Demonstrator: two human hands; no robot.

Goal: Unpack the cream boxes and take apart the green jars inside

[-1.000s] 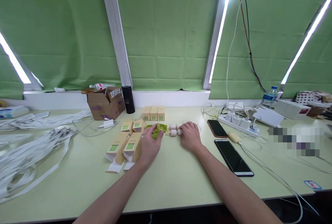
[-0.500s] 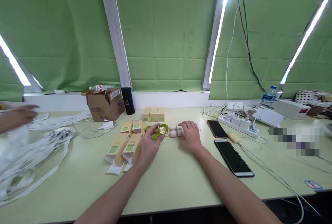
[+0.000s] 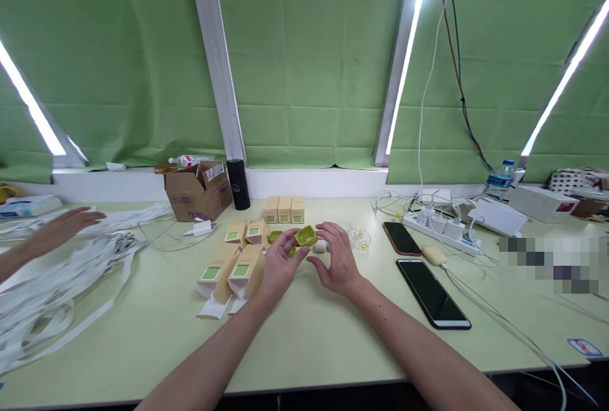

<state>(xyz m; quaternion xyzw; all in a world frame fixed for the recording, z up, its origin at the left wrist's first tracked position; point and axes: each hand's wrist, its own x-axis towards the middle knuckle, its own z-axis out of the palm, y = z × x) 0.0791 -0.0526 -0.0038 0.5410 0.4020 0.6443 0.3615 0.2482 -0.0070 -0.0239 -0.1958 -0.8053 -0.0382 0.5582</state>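
Observation:
Above the table, my left hand (image 3: pixel 278 266) pinches a small green square cup (image 3: pixel 307 236) between thumb and fingers. My right hand (image 3: pixel 339 264) hovers just to the right of this cup, thumb and fingers apart, with nothing seen in it. Between the hands sits a small pale pink piece (image 3: pixel 320 246), partly hidden. More green pieces (image 3: pixel 275 236) show behind my left hand. Several small clear containers (image 3: pixel 360 237) with yellowish spots stand beyond my right hand. To the left lie kraft cartons with green labels (image 3: pixel 242 271), the front ones with their flaps open.
Three small kraft boxes (image 3: pixel 284 210) stand at the back. A cardboard box (image 3: pixel 198 192) and black bottle (image 3: pixel 238 184) are to their left. Phones (image 3: pixel 432 293) and a power strip with cables (image 3: pixel 442 231) lie right. Another person's hand (image 3: pixel 66 228) is above white straps (image 3: pixel 71 290).
My left hand has raised the green cup slightly, and its clear insert no longer shows. My right hand has left the pink-and-white pieces and opened beside the cup. The other person's hand moved right.

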